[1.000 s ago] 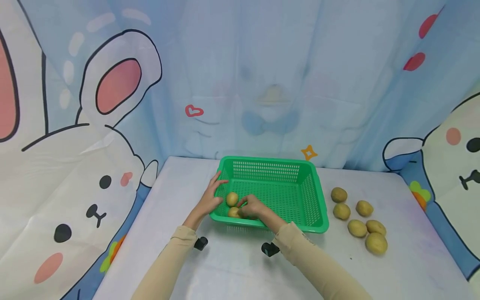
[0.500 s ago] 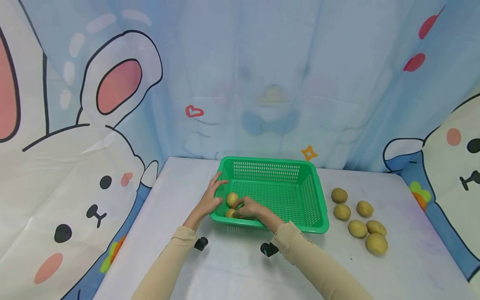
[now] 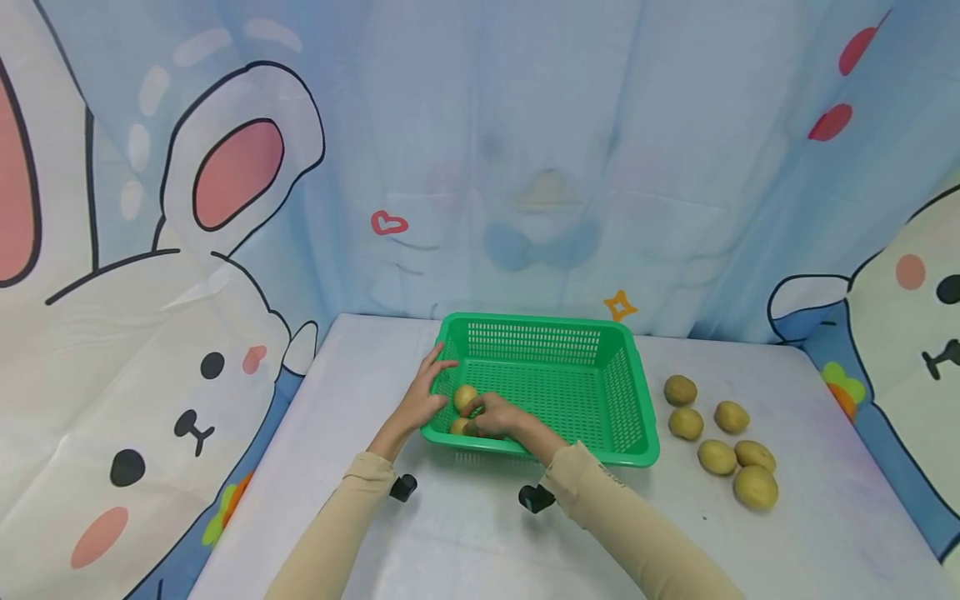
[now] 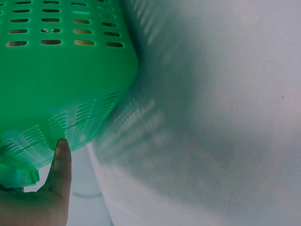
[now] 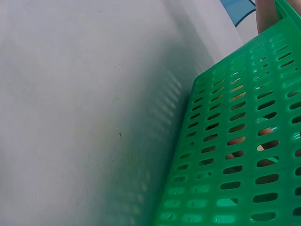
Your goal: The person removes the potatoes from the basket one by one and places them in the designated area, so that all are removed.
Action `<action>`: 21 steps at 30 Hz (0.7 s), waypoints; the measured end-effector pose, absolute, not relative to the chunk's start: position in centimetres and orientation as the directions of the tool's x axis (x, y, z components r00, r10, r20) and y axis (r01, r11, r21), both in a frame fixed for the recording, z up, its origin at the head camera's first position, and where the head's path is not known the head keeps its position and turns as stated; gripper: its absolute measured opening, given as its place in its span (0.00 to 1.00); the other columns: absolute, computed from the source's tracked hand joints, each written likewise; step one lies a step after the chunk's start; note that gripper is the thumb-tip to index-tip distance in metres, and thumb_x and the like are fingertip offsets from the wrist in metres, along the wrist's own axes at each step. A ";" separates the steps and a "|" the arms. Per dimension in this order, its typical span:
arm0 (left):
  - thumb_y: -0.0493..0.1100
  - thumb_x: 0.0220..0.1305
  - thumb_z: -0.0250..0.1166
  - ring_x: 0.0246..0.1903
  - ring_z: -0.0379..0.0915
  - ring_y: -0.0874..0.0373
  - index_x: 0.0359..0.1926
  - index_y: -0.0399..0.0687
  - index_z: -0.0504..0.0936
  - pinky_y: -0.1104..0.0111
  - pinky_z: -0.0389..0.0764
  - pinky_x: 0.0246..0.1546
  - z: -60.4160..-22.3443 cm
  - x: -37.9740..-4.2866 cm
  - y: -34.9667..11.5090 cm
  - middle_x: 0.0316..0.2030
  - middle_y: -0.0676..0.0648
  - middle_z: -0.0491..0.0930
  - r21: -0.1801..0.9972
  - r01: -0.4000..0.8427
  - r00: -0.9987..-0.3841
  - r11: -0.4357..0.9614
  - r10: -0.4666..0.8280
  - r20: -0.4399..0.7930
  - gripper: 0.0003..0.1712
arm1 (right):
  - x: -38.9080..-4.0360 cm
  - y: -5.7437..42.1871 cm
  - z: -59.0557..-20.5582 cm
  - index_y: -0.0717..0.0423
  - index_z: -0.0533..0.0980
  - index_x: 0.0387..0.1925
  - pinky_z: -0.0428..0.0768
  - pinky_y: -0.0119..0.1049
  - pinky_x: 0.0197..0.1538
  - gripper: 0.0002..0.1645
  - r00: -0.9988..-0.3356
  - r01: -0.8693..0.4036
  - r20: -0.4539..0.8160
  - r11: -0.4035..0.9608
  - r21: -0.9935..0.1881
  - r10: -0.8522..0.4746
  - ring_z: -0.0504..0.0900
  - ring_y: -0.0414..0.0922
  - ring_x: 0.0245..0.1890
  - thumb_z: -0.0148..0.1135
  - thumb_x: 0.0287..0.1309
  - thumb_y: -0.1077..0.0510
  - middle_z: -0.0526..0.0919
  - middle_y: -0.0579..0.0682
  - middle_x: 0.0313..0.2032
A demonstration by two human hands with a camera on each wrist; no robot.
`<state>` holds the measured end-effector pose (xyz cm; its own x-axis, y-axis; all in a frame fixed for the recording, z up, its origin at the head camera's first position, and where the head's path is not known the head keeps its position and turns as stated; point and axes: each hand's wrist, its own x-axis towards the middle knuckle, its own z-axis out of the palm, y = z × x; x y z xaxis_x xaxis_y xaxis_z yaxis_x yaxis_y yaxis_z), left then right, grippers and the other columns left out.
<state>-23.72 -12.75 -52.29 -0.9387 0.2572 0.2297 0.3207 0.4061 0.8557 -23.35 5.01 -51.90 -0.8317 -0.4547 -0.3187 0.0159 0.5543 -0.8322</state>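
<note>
A green slotted plastic basket stands on the white-covered table. At its left end my left hand holds the rim, with some fingers over the edge; in the left wrist view a finger touches the outer wall. My right hand reaches over the front rim, its curled fingers on a potato in the front left corner. The hand partly covers that potato. Just behind it lies another potato on the basket floor. In the right wrist view the basket wall hides most of the right hand.
Right of the basket several loose potatoes lie on the table. A printed blue curtain hangs behind the table. Small black devices sit at the wrists.
My right hand has shifted slightly left within the basket, and the front potato has moved left with it. The left hand stays at the rim.
</note>
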 end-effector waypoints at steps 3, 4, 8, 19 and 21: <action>0.20 0.43 0.50 0.75 0.37 0.40 0.64 0.34 0.71 0.37 0.57 0.64 -52.1 -23.5 -12.8 0.77 0.39 0.43 0.847 0.319 -0.939 0.425 0.259 0.224 0.40 | -23.3 5.0 -51.8 0.69 0.78 0.51 0.77 0.35 0.33 0.20 -0.841 0.037 -0.318 0.542 -0.840 -0.437 0.78 0.46 0.30 0.61 0.56 0.67 0.80 0.58 0.41; 0.21 0.43 0.51 0.75 0.37 0.40 0.64 0.35 0.71 0.37 0.57 0.64 -52.1 -23.5 -12.8 0.77 0.41 0.43 0.846 0.319 -0.940 0.428 0.260 0.222 0.40 | -23.2 5.0 -51.7 0.69 0.78 0.51 0.78 0.36 0.34 0.19 -0.845 0.037 -0.314 0.538 -0.842 -0.433 0.79 0.46 0.31 0.61 0.56 0.67 0.80 0.58 0.42; 0.22 0.42 0.53 0.75 0.36 0.41 0.64 0.35 0.71 0.37 0.58 0.63 -52.4 -23.6 -13.1 0.77 0.43 0.43 0.856 0.313 -0.938 0.412 0.274 0.211 0.41 | -23.1 5.2 -51.7 0.67 0.79 0.50 0.82 0.41 0.38 0.19 -0.853 0.072 -0.316 0.506 -0.859 -0.414 0.82 0.49 0.34 0.61 0.57 0.66 0.79 0.59 0.45; 0.23 0.44 0.51 0.76 0.36 0.41 0.65 0.35 0.70 0.38 0.59 0.63 -52.2 -23.7 -13.2 0.78 0.44 0.41 0.858 0.300 -0.938 0.417 0.291 0.187 0.40 | -23.5 6.2 -50.9 0.68 0.75 0.56 0.85 0.48 0.40 0.21 -0.846 0.201 -0.355 0.380 -0.903 -0.397 0.83 0.58 0.43 0.59 0.61 0.65 0.78 0.63 0.46; 0.23 0.44 0.51 0.76 0.36 0.41 0.66 0.34 0.69 0.39 0.58 0.64 -52.1 -23.8 -13.2 0.78 0.43 0.41 0.857 0.301 -0.938 0.418 0.293 0.186 0.41 | -23.5 6.4 -50.4 0.69 0.74 0.57 0.84 0.50 0.41 0.22 -0.842 0.211 -0.358 0.363 -0.907 -0.403 0.83 0.58 0.43 0.59 0.62 0.65 0.79 0.64 0.46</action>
<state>-23.76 -13.22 -52.13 -0.9378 0.2931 0.1862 0.3008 0.4179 0.8572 -23.51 6.37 -50.39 -0.8422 -0.4035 -0.3577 0.2114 0.3633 -0.9074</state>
